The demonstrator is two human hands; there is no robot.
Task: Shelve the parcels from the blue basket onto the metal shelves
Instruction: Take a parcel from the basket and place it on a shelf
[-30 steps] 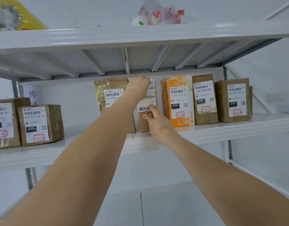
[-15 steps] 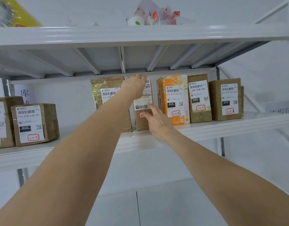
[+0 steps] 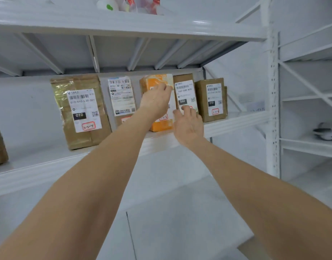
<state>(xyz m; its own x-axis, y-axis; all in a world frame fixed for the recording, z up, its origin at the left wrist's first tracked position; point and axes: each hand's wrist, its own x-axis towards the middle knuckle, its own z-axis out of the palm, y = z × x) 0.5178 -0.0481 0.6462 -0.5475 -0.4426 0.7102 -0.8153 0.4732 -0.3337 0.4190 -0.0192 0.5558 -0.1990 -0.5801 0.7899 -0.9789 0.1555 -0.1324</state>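
Parcels stand upright in a row on the white metal shelf (image 3: 236, 121), labels facing out. The left hand (image 3: 155, 102) curls its fingers round the upper front of the orange parcel (image 3: 160, 126), gripping it. The right hand (image 3: 188, 124) is spread loosely, its fingertips touching the lower label of the tall brown box (image 3: 183, 91) just beside. A white-labelled parcel (image 3: 121, 96) and a large taped parcel (image 3: 82, 109) stand to the left, and a smaller box (image 3: 211, 99) to the right. The upper shelf (image 3: 124, 23) carries plastic-wrapped items (image 3: 135, 5). A neighbouring white rack (image 3: 309, 145) stands at the right, before pale walls.
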